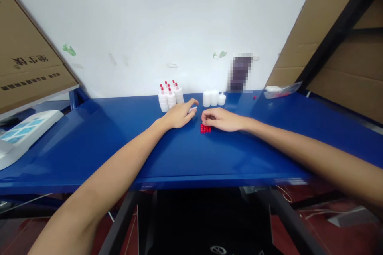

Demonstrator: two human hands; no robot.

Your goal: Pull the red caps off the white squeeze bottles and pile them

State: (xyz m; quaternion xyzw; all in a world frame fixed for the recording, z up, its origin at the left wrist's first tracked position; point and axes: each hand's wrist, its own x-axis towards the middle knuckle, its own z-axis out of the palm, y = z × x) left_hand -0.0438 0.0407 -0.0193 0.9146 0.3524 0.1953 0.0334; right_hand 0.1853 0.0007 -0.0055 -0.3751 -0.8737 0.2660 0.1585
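In the head view, my left hand [180,115] holds a small white nozzle [192,109] between thumb and fingers, its index finger stretched out above. My right hand [224,119] is closed in a pinch right over a tight block of small red caps [205,129]. Whatever lies between its fingertips is hidden. Behind my left hand stand several white bottles with red-tipped nozzles [171,99], grouped closely. Beyond the gap between my hands are several white bottles [214,98] without red tips; the rightmost one looks shorter.
A lone red cap [254,97] lies on the blue table [119,127] toward the back right, near a clear plastic bag [283,90]. At the left edge stands a white device with blue panels [26,133]. Cardboard [32,51] flanks the left side; a white wall closes the back.
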